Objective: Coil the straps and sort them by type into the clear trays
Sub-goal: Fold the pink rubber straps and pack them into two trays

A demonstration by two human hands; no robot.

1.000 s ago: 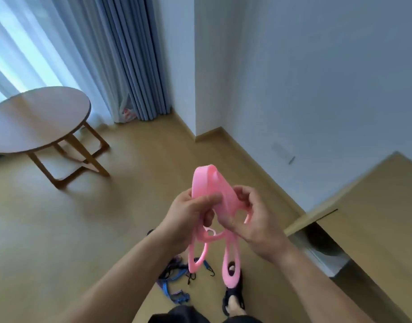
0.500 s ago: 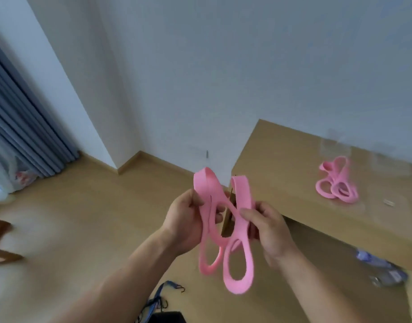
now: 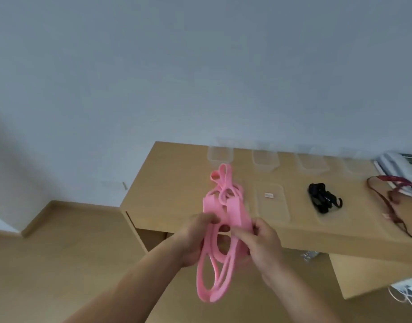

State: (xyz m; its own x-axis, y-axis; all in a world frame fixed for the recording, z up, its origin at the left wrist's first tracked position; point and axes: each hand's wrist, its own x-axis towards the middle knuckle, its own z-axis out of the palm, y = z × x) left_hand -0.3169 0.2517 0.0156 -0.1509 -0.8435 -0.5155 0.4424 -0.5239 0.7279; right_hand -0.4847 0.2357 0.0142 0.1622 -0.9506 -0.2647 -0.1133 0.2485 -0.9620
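Both hands hold a folded pink band in the air in front of a wooden desk. My left hand grips its left side, my right hand pinches its right side, and loops hang below. A second pink band lies coiled on the desk in a clear tray just behind the held one. Several clear trays stand in a row at the desk's back. A flat clear tray lies in front of them. A black strap with hooks lies right of it, a dark red strap at the far right.
A grey wall rises behind the desk. White appliance sits at the desk's back right corner. Wooden floor stretches to the left. Cables lie on the floor at the right, under the desk's end.
The view has swung right from the round table and curtain to the desk with the trays. Both hands have kept hold of the pink band and now hold it in front of the desk.
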